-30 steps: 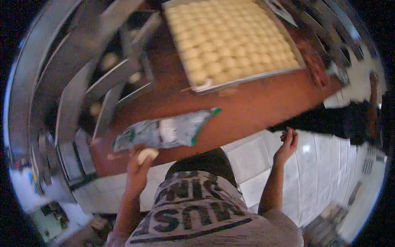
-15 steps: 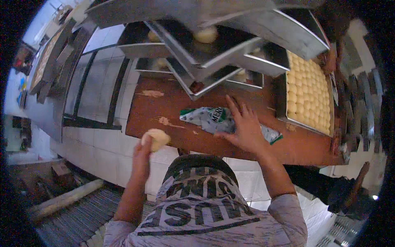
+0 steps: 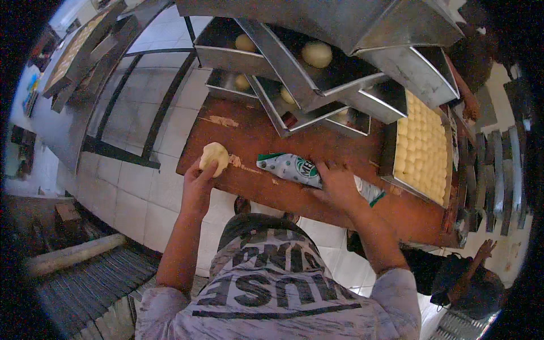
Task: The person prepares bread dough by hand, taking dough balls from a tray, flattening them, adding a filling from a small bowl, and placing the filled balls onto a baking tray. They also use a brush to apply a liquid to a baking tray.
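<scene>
A pale dough ball [image 3: 215, 159] is held up in the fingers of my left hand [image 3: 198, 184], over the left end of the brown table. My right hand [image 3: 338, 182] is closed over the middle of a white and green plastic packet [image 3: 289, 168] lying on the table. Both ends of the packet stick out from under the hand, which hides its middle. Above my hands on the table, deep metal trays are stacked crosswise, with single dough balls [image 3: 317, 54] visible inside several of them.
A large tray [image 3: 420, 187] packed with rows of yellow dough balls stands on the brown table [image 3: 249, 133] at right. Another person's hand [image 3: 470, 106] is beyond it. A second person [image 3: 476, 283] is at lower right. More filled trays [image 3: 76, 54] are at far left.
My left hand has lifted the dough ball slightly forward. My right hand's fingers, spread over the packet before, have drawn in on it. The whole view has shifted a little.
</scene>
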Motion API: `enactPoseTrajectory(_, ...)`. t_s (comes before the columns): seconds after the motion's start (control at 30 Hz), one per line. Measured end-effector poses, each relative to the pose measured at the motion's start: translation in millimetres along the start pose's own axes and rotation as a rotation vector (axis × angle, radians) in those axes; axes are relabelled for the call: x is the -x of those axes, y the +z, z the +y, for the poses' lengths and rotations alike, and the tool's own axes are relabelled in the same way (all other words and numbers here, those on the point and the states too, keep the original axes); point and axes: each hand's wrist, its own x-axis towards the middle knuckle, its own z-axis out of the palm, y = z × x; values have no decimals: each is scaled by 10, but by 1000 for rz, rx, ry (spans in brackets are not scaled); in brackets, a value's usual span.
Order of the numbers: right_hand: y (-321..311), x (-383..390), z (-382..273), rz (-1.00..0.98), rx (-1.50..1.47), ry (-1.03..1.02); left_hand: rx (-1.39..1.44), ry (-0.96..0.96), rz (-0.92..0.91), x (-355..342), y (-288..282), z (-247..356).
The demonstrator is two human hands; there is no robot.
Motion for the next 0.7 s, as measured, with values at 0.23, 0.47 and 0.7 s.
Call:
enactPoseTrajectory(0.23, 78, -386, -259, -126, -322, 134, -85, 109, -46, -27, 302, -76)
enactPoseTrajectory(0.47, 77, -358, -228, 109, -671, 133, -132, 27, -103, -70, 549, -440)
enactPoseTrajectory(0.7, 211, -360, -156, 115, -495, 119, -283, 95, -175, 95, 717, -372)
